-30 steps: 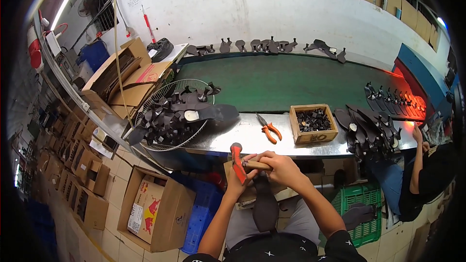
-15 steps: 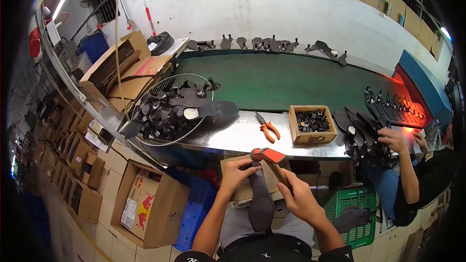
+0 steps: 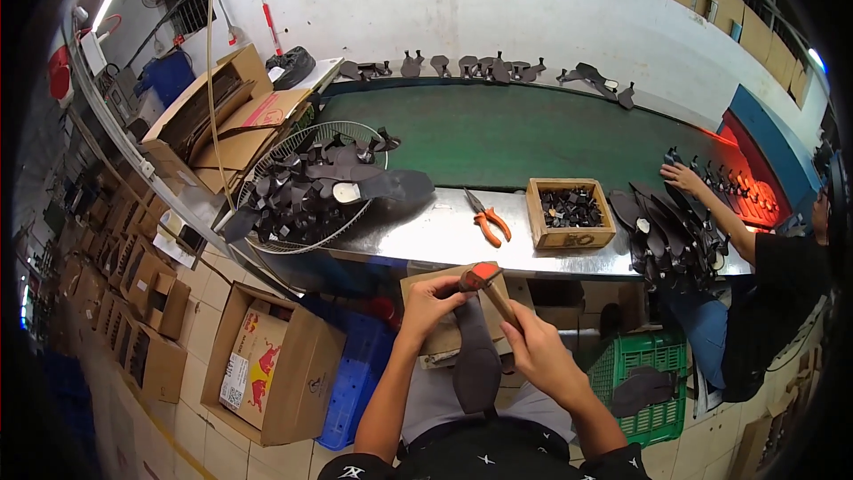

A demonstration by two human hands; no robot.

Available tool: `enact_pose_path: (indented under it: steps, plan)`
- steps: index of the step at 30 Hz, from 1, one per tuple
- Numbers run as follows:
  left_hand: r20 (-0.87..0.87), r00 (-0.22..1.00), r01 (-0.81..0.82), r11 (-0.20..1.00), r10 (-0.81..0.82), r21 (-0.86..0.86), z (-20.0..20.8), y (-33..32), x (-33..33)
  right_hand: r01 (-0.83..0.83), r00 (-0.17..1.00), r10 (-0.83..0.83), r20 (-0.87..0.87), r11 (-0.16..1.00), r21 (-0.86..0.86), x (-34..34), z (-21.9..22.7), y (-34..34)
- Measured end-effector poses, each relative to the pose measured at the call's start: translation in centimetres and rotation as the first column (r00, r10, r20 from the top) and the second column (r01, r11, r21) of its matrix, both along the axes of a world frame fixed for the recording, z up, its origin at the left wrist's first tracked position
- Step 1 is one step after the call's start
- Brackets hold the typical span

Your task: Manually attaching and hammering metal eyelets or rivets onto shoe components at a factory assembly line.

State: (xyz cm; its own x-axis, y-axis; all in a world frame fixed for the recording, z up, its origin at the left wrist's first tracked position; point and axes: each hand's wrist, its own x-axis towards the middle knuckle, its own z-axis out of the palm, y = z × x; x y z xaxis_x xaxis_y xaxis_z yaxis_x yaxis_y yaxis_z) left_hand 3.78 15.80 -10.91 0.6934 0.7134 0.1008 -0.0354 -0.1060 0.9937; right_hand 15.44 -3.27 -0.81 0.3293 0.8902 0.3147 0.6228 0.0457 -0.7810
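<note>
Over my lap, a dark grey shoe sole (image 3: 477,366) lies lengthwise, its broad end toward me and its narrow end on a worn board block (image 3: 416,293). My left hand (image 3: 430,309) is closed on the narrow end, thumb and fingers pinching it; a small part there may be hidden under the hammer. My right hand (image 3: 544,354) grips the wooden handle of a hammer (image 3: 482,276) with a red-marked head. The hammer head is right over the narrow end, close to my left fingertips; whether it touches is unclear.
Ahead, a metal ledge holds orange-handled pliers (image 3: 489,220), a wooden box (image 3: 576,237) of small black pieces and a wire basket (image 3: 369,213) of heeled soles. Behind runs a green belt (image 3: 462,129). At right, a co-worker's hand (image 3: 682,180) is beside a glowing blue machine (image 3: 755,151).
The hammer head has tilted and come down toward the sole's narrow end. At right, the co-worker's hand has gone from the stacked soles to the row of soles by the machine.
</note>
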Motion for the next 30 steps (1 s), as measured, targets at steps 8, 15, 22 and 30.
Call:
enact_pose_path:
  steps: [8, 15, 22, 30]
  plan:
    - [-0.408, 0.886, 0.067, 0.808, 0.222, 0.585, 0.9, -0.6, -1.2, 0.027, 0.971, -0.096, 0.217, 0.954, 0.3, -1.2, 4.0, -2.1]
    - [-0.433, 0.88, 0.105, 0.809, 0.194, 0.578, 0.7, -0.2, -1.4, 0.094, 0.993, -0.102, 0.065, 0.989, 0.117, 0.2, 3.7, -1.7]
    - [-0.411, 0.877, 0.114, 0.723, 0.25, 0.681, 1.4, -1.3, -1.6, 0.02, 1.0, -0.021, -0.004, 0.973, -0.229, 0.2, -1.0, -0.9]
    - [-0.01, 0.985, 0.165, 0.916, -0.174, 0.365, 5.9, -7.0, -3.7, 0.004, 0.967, -0.055, 0.247, 0.979, 0.202, 3.3, 0.6, 0.7]
